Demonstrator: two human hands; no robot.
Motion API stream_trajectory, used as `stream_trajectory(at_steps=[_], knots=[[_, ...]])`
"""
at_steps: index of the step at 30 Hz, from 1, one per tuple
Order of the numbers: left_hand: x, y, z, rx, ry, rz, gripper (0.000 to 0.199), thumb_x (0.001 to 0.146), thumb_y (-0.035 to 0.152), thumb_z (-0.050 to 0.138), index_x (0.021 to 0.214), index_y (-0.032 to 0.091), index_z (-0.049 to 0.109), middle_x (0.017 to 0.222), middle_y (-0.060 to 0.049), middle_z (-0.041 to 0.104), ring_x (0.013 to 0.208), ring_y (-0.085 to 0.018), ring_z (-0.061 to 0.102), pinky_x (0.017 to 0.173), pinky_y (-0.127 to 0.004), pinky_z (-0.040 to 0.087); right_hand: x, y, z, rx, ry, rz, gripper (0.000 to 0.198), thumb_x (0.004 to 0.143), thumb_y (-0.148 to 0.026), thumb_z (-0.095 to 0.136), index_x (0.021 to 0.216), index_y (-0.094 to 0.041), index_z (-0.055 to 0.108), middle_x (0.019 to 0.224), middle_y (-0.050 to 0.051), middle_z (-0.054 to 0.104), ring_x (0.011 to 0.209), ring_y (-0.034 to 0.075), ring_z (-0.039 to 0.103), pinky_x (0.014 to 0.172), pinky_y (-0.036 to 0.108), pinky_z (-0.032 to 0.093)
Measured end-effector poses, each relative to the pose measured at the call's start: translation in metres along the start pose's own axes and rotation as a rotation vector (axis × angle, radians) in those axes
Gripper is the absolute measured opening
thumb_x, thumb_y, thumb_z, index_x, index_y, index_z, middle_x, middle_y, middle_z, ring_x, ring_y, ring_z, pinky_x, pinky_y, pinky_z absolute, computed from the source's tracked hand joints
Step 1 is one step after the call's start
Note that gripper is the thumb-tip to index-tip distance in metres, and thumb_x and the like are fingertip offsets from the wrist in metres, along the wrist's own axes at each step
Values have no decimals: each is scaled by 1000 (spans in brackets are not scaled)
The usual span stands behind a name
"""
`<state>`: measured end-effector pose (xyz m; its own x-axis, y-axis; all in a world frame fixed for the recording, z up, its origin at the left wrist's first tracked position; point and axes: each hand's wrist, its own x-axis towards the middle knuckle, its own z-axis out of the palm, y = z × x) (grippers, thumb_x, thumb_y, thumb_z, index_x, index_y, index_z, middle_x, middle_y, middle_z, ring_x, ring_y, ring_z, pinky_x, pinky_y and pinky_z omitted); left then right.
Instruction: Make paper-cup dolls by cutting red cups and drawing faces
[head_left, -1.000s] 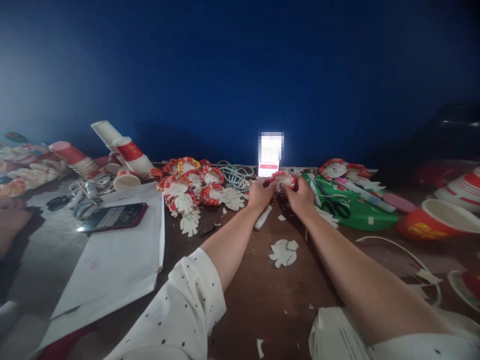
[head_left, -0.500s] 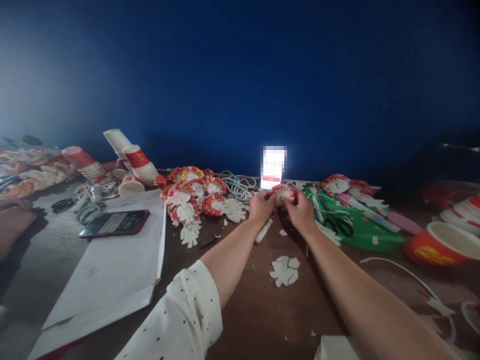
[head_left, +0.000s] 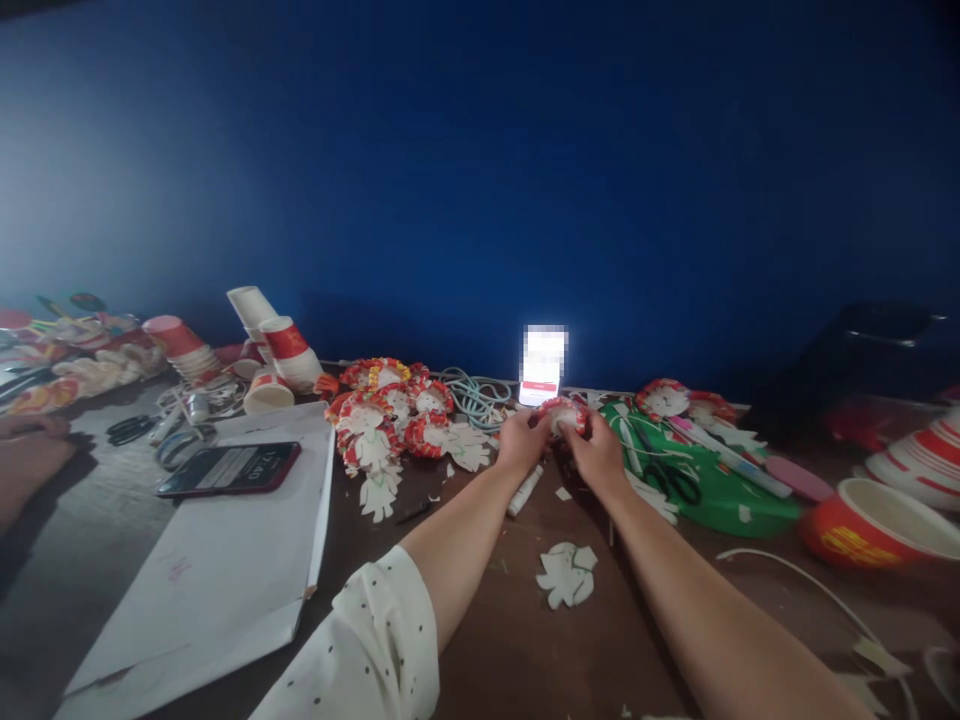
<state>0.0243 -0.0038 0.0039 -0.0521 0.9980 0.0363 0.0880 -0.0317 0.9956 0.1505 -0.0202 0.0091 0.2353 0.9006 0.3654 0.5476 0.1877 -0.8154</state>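
**Both your hands are holding the red-rimmed piece**

Far left of your hands, a white board (head_left: pixel 217 570) is lying flat, its right edge running toward you and a phone (head_left: pixel 232 468) resting across its far part. Just left of your left hand (head_left: pixel 523 438), red-ruffled pieces (head_left: pixel 367 420) are crowding the far side. That hand is pinching the left side of the red-rimmed piece (head_left: pixel 564 406), thumb and fingers narrow. Between your hands, the piece is turning its white middle toward you, ruffled rim curving over the top; your fingers are partly covering it, so you cannot tell its long axis. Nearer you, between your forearms, brown tabletop (head_left: pixel 525 640) is stretching, bearing a white cutout (head_left: pixel 568 577). Your right hand (head_left: pixel 602 450) is gripping narrowly, thumb pressing near the middle. Just right of it, a green sheet (head_left: pixel 739 510) is spreading, scissors (head_left: pixel 679 485) lying on top.
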Motion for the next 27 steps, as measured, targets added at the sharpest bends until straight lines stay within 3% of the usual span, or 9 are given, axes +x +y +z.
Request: stream_trajectory(at_steps=[6, 12, 18, 23, 27], knots=[[-2, 1, 0, -89, -12, -8, 44, 75, 37, 68, 112, 16, 57, 84, -5, 68, 60, -14, 63, 51, -23, 49, 7, 8, 0, 163, 54, 78, 46, 71, -48, 61, 107, -19, 62, 88, 9, 70, 74, 27, 65, 70, 42, 52], [0, 1, 2, -212, -186, -35, 27, 73, 33, 69, 93, 15, 63, 77, -3, 68, 56, -12, 60, 54, -26, 51, 7, 9, 0, 245, 67, 129, 48, 70, -48, 63, 108, -18, 61, 91, 8, 70, 75, 26, 66, 71, 41, 53], [5, -4, -2, -217, -226, -37, 20, 75, 32, 67, 85, 15, 64, 62, 2, 63, 50, -9, 56, 51, -22, 47, -1, -3, -4, 124, 46, 73, 48, 71, -47, 63, 109, -18, 62, 97, 10, 70, 83, 26, 65, 79, 41, 51], [3, 1, -3, -237, -212, -56, 13, 75, 27, 66, 80, 15, 64, 58, 3, 60, 47, -8, 52, 48, -20, 42, -2, 1, -3, 161, 20, 59, 49, 71, -48, 63, 109, -18, 60, 98, 9, 70, 86, 26, 65, 80, 41, 51], [2, 6, -3, -323, -97, -98, 11, 75, 24, 66, 75, 15, 60, 60, 3, 60, 50, -8, 53, 52, -20, 44, 1, 7, 4, 291, -29, 116, 58, 69, -46, 63, 118, -19, 53, 101, 9, 68, 90, 26, 66, 77, 42, 53]])
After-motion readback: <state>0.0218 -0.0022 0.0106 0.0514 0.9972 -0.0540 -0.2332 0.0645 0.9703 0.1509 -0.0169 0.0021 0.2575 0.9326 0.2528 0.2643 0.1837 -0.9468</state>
